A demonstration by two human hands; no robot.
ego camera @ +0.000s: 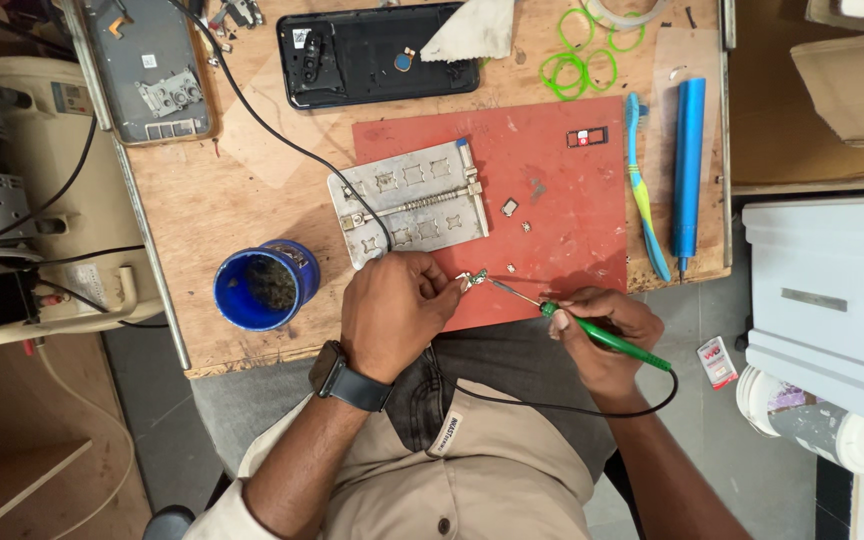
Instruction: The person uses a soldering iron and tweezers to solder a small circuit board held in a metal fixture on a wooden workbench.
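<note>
My left hand [392, 310] pinches a small metal part [473, 280] at the near edge of the red work mat [562, 190]. My right hand [607, 335] grips a green-handled soldering iron [602, 335], its thin tip touching that small part. The iron's black cord [562, 405] loops across my lap. A grey metal holding fixture [412, 200] lies on the mat just beyond my left hand. A few tiny metal pieces [510, 207] are scattered on the mat.
A blue round tub [262, 285] with dark contents stands left of my hand. A black phone back [377, 55], another opened phone [147, 65], green rings [577, 60], a toothbrush [642, 190] and a blue cylinder tool [689, 170] lie on the wooden bench [192, 200]. White boxes [832, 290] stand right.
</note>
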